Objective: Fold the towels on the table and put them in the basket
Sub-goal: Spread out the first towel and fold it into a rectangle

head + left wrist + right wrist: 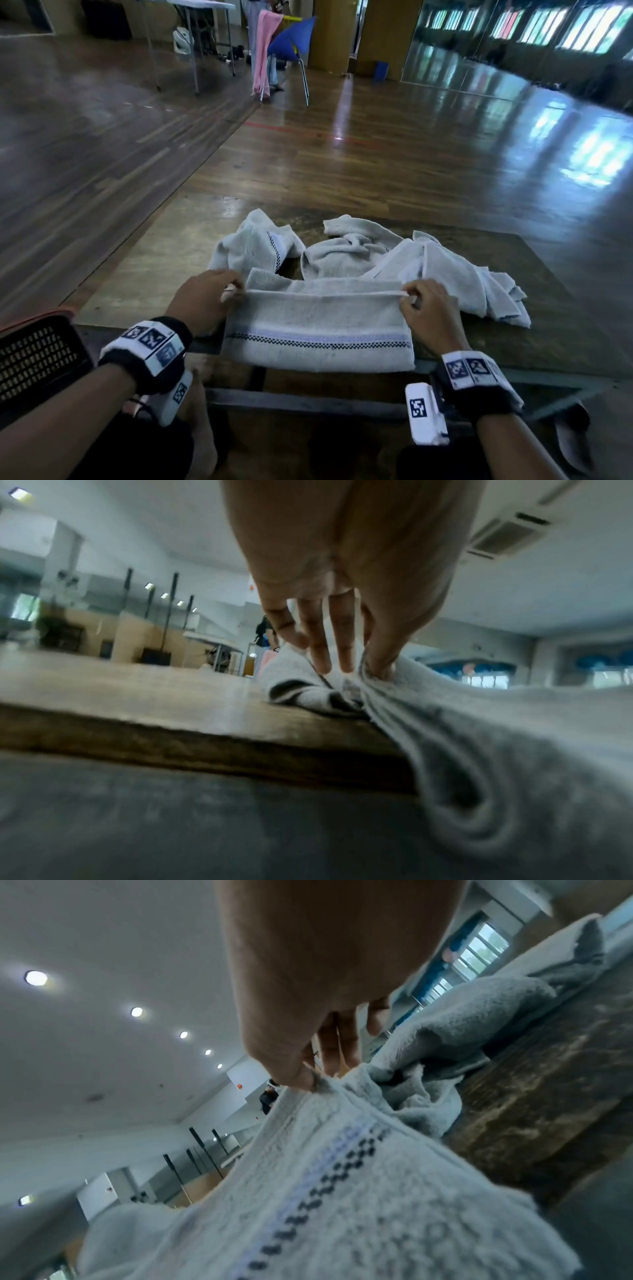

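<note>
Pinching the top hem at both corners, the left hand (202, 301) and right hand (430, 308) hold a pale grey terry towel with a lilac stripe and a dark checkered band (318, 329) taut at the near edge of the scuffed wooden table (154, 260). Its lower part hangs over that edge towards the lap. On the left wrist view the thumb and forefinger nip the cloth while the other fingers (342, 642) stay straight; the right wrist view shows the same thumb-side pinch on the hem.

Stuff that could go sideways, imo:

- Both grips are on just the thin hem, so a quick flip forward could pull one corner free and the fold ends up crooked.
- The hanging part is loose, so it might slide off the table if either pinch relaxes.
- The black plastic mesh basket with an orange rim (37, 356) sits low at the left, near the left forearm. Swinging that arm could knock it.
- Just behind the held towel lies the heap of crumpled pale grey towels (359, 253), touching or nearly touching its far edge. Folding away from the body could drag one of them into the fold, or bunch the fold on top of them.

Can't tell how many towels are in that heap.
</note>
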Demonstrator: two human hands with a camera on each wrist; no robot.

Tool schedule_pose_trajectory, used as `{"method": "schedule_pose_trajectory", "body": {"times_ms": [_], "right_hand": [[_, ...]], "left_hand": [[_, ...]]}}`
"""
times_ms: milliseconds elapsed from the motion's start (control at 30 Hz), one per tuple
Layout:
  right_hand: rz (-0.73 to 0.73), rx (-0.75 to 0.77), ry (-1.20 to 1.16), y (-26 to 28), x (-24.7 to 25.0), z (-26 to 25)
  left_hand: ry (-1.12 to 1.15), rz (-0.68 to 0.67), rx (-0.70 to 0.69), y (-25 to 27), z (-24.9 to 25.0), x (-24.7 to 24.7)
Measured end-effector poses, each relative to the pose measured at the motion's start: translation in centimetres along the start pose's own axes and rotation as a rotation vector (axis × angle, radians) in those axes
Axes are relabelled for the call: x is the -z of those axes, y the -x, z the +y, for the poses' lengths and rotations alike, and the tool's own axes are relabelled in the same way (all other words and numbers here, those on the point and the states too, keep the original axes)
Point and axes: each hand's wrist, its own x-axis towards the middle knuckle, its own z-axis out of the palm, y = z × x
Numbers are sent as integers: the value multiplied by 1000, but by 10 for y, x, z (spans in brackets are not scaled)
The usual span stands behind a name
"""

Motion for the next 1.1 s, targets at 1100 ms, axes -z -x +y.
{"method": "schedule_pose_trajectory", "body": {"times_ms": [1100], "right_hand": [[-56, 52, 147, -15, -10, 9]], "left_hand": [[-17, 11, -133, -20, 7, 13]]}}
